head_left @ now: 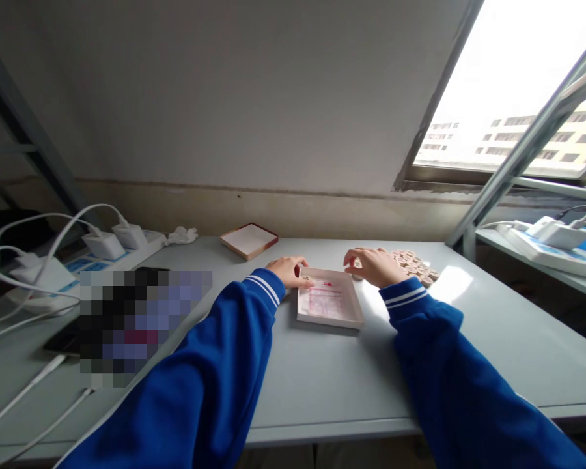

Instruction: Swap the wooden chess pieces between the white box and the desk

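A shallow open box [329, 319] with a printed pink-and-white sheet inside lies on the grey table [322, 384] in front of me. My left hand [288, 270] rests at its far left corner, fingers curled on the rim. My right hand [374, 266] hovers just past the box's far right corner, fingers pinched on a small round wooden piece [357, 264]. A pile of several round wooden pieces [415, 266] lies right beside that hand. Both arms wear blue sleeves with white cuff stripes.
The box's lid [249, 240] lies upside down near the back wall. Left are a power strip [112, 251] with white chargers and cables, and a pixelated patch. A metal frame post [512, 166] and a second table with another power strip [547, 244] stand right, under a window.
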The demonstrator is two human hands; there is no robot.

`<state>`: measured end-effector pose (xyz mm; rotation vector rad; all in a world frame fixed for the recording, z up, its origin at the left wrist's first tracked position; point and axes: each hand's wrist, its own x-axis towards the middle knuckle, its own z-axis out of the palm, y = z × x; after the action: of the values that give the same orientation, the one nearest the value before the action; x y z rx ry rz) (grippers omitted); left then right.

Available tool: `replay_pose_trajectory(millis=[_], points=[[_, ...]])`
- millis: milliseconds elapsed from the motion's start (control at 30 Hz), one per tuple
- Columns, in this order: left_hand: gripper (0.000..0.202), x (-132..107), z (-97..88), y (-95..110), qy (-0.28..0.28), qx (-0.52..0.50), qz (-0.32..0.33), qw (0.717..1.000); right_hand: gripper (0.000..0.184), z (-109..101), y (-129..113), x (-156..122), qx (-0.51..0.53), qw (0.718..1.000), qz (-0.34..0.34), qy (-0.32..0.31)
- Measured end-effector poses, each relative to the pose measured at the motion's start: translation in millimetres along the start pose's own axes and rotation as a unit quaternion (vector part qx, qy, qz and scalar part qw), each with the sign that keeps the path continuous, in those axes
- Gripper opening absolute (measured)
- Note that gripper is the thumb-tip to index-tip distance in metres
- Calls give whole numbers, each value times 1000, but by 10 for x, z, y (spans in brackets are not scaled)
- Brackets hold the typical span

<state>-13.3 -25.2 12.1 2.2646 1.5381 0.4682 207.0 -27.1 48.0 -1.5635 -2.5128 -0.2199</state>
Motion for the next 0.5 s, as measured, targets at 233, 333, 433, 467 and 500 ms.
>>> replay_pose_trajectory(millis=[233, 333, 433, 467, 500], points=[[29, 3, -4, -5, 8, 0, -3, 1000, 16, -138, 139, -160, -42, 997, 41, -41], [31, -8, -18, 9, 9, 10, -6, 1000, 16, -177, 100, -161, -36, 996, 65, -58], [31, -13, -21, 16, 12, 8, -9, 1000, 20, -199, 69, -131, 39, 996, 57, -50], [30, -11, -19, 14, 14, 4, -12, 1000, 21, -198, 57, -117, 74, 995, 44, -43], [30, -7, -14, 11, 15, -2, -14, 1000, 22, -191, 40, -101, 104, 994, 25, -37]])
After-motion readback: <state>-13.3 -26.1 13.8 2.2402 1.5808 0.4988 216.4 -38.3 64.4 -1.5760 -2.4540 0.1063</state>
